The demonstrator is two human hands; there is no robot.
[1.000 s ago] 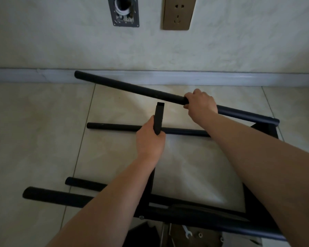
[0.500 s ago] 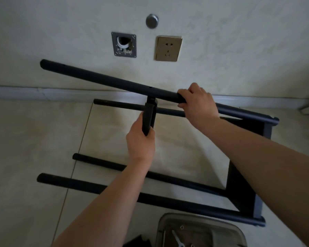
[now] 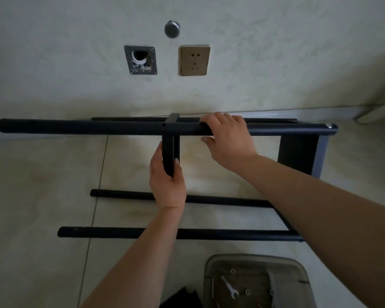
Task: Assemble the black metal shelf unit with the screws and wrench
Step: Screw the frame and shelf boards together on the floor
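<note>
My left hand grips the short black metal crossbar upright under the long horizontal black tube, which my right hand clasps just beside the joint.

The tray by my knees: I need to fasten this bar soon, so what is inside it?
Inside the tray lie a small wrench and several loose screws. The right forearm and the frame's lower edge hide part of it, so a full count is not possible.

Both hands grip black shelf bars.
</note>
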